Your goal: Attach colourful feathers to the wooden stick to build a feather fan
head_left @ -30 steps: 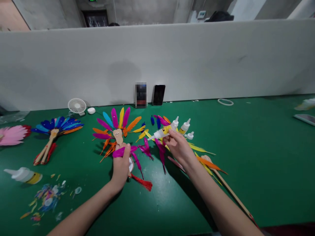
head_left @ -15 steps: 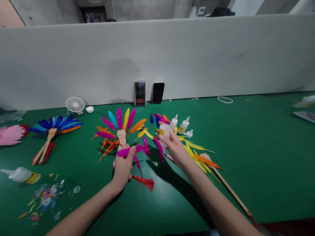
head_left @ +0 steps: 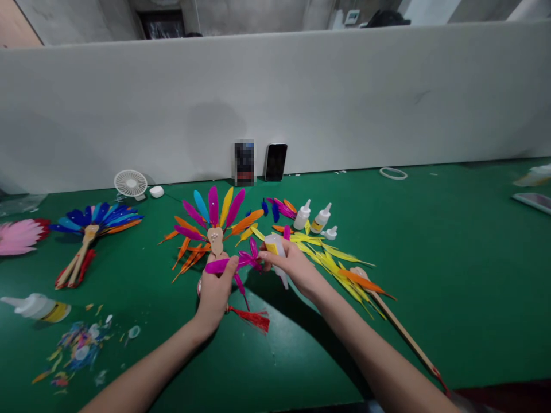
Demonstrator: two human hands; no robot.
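My left hand (head_left: 216, 289) is closed round the handle of a wooden fan (head_left: 216, 242) with magenta, blue, yellow and orange feathers fanned above it. Between its thumb and finger it also pinches a magenta feather (head_left: 218, 265) pointing sideways. My right hand (head_left: 290, 264) is wrapped round a white glue bottle (head_left: 275, 245) with its nozzle downward, and its fingertips are by the magenta feathers (head_left: 252, 256). A red tassel (head_left: 255, 319) lies below my left hand.
Yellow feathers (head_left: 327, 264), a wooden stick (head_left: 404, 330) and two glue bottles (head_left: 321, 219) lie to the right. On the left are a blue feather fan (head_left: 91, 229), another glue bottle (head_left: 41, 308) and scraps (head_left: 81, 347). Two phones (head_left: 275, 162) lean on the partition.
My right hand has moved left and slightly down with the bottle, closer to my left hand. The fan has shifted slightly right. The magenta feather stays pinched in my left hand.
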